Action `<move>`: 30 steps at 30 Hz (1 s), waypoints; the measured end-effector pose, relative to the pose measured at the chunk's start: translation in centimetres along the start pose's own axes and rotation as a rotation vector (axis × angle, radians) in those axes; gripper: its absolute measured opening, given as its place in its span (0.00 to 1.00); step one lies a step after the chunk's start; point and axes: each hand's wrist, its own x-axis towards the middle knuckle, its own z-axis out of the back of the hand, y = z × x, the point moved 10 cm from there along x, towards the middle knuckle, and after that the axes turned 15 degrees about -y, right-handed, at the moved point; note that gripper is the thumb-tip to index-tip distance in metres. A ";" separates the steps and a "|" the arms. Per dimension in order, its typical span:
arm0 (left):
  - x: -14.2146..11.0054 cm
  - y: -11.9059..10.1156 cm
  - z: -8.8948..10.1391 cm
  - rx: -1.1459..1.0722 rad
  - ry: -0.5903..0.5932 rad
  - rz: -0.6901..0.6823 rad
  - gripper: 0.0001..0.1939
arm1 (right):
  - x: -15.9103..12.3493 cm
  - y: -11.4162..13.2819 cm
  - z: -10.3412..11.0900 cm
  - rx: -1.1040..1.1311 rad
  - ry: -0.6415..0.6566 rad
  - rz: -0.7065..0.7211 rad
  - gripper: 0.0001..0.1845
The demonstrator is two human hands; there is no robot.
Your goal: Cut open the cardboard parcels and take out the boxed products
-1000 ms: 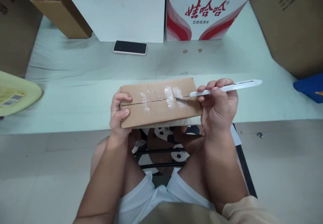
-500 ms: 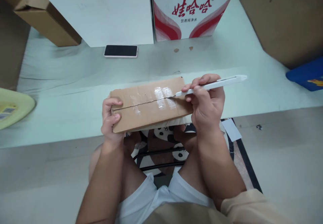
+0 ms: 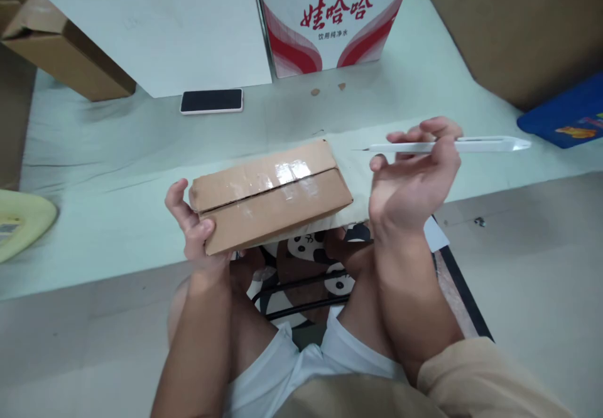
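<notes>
A small brown cardboard box (image 3: 277,208) with clear tape over its top seam lies in front of me, tilted slightly. My left hand (image 3: 191,226) grips its left end, thumb on the front and fingers behind. My right hand (image 3: 412,176) is lifted to the right of the box, clear of it, fingers closed round a long white box cutter (image 3: 447,146) held level with its thin blade tip pointing left. The seam along the box top shows as a dark slit.
A phone (image 3: 211,100) lies face up on the pale mat (image 3: 117,154) behind the box. A red-and-white carton (image 3: 330,22), a white panel (image 3: 151,22) and brown cartons (image 3: 518,22) line the back. A blue item (image 3: 565,117) is right, a yellow stool (image 3: 19,223) left.
The cutter's tip was on the tape at the right end of the seam; my right hand has now lifted it away to the right. The box has turned slightly in my left hand.
</notes>
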 end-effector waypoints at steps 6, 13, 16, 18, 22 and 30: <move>-0.5 -0.5 -0.6 -0.029 0.042 -0.059 0.25 | 0.1 1.5 1.7 -0.161 -0.071 0.213 0.22; -0.4 -0.7 1.1 0.063 0.001 -0.117 0.19 | 0.6 -3.2 0.1 -0.549 0.169 0.242 0.08; -0.3 -0.7 1.4 0.125 0.019 -0.121 0.18 | 0.1 -6.1 -1.1 -0.728 0.317 0.230 0.06; -0.1 -0.7 1.8 0.151 0.006 -0.128 0.16 | -0.2 -8.1 -1.7 -0.845 0.403 0.210 0.08; 0.3 -1.3 2.6 0.246 -0.040 -0.186 0.13 | 0.0 -11.7 -1.7 -1.003 0.478 0.138 0.11; 0.3 -2.8 3.5 0.393 -0.038 -0.287 0.14 | 0.1 -10.4 -2.6 -0.758 0.362 0.095 0.14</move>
